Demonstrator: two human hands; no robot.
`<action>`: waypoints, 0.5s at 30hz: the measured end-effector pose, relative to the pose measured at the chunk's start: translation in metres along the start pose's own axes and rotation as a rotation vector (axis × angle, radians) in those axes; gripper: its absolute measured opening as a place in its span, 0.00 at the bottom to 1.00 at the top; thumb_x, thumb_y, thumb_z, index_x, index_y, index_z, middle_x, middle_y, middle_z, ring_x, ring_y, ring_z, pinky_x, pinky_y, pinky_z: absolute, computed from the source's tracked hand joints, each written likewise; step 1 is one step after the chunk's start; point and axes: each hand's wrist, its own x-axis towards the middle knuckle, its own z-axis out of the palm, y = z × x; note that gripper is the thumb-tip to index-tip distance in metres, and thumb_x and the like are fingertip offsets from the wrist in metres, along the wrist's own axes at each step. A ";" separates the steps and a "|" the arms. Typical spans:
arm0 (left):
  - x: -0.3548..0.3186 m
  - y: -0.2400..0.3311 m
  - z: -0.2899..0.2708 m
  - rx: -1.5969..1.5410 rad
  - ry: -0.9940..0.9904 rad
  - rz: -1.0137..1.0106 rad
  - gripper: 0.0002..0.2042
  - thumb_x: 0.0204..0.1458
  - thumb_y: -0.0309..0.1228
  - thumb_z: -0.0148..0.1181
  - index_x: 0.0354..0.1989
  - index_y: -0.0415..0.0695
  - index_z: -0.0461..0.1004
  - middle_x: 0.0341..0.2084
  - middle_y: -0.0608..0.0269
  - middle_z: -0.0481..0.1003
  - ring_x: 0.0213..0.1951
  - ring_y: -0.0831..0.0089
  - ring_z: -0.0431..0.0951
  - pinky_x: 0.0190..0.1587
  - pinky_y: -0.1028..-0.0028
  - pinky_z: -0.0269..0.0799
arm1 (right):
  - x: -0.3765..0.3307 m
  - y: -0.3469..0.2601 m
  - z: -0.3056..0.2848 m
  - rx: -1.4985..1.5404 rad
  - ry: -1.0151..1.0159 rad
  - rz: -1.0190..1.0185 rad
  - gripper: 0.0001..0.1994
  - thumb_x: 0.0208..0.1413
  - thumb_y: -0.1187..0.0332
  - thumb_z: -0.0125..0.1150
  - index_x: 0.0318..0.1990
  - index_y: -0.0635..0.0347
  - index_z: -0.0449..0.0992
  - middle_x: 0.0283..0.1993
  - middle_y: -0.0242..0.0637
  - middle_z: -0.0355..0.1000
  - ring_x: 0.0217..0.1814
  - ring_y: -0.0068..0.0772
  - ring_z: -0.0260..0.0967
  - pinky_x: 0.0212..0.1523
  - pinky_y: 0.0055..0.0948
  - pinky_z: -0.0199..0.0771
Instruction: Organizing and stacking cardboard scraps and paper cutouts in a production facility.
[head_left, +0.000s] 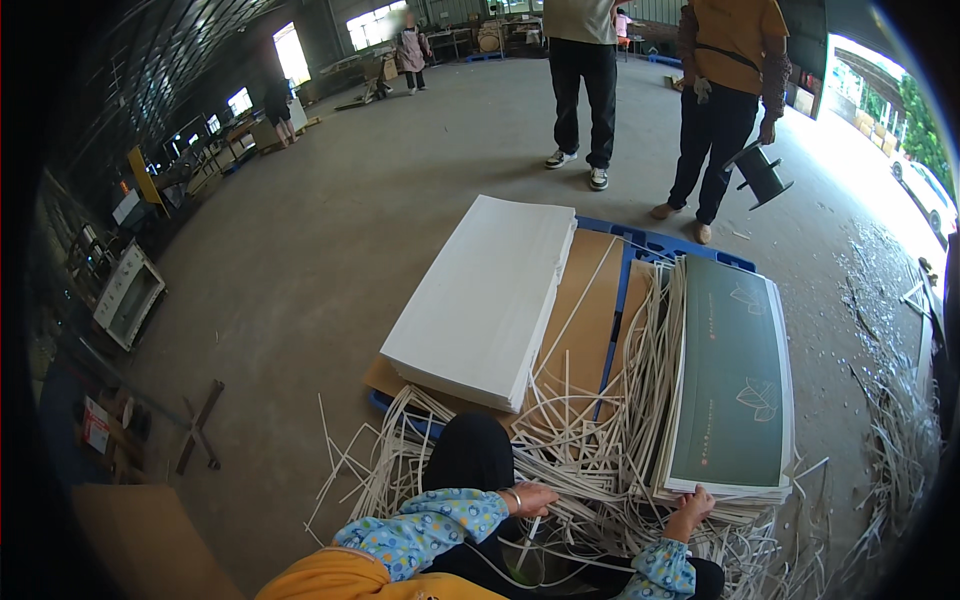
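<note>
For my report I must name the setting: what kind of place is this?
Probably a paper or print finishing workshop: stacks of white sheets and green printed sheets on a blue pallet, amid paper trimmings.

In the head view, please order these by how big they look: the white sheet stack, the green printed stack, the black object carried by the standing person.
1. White sheet stack, which looks largest.
2. Green printed stack, only slightly smaller and nearer the camera, so this ranking is unsure.
3. Black object, clearly smallest, though farther away.
</note>
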 end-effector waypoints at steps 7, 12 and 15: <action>0.000 0.001 -0.001 0.010 0.004 0.006 0.14 0.42 0.32 0.55 0.39 0.43 0.67 0.37 0.54 0.70 0.44 0.55 0.69 0.43 0.61 0.65 | 0.004 0.004 -0.002 -0.022 0.021 -0.002 0.09 0.52 0.69 0.50 0.38 0.58 0.59 0.33 0.33 0.61 0.33 0.27 0.59 0.33 0.27 0.60; 0.000 0.000 0.000 -0.006 0.035 0.017 0.13 0.42 0.32 0.56 0.37 0.43 0.68 0.35 0.53 0.70 0.42 0.55 0.70 0.42 0.61 0.66 | 0.004 0.004 -0.001 -0.021 0.022 -0.018 0.09 0.51 0.70 0.50 0.38 0.58 0.60 0.33 0.33 0.61 0.31 0.25 0.58 0.32 0.27 0.59; 0.002 -0.001 0.002 0.004 0.019 0.015 0.13 0.42 0.32 0.56 0.37 0.43 0.68 0.35 0.53 0.71 0.42 0.55 0.70 0.42 0.61 0.65 | 0.003 0.003 0.000 -0.035 0.035 -0.011 0.08 0.52 0.70 0.50 0.38 0.58 0.59 0.32 0.32 0.61 0.30 0.24 0.58 0.30 0.26 0.59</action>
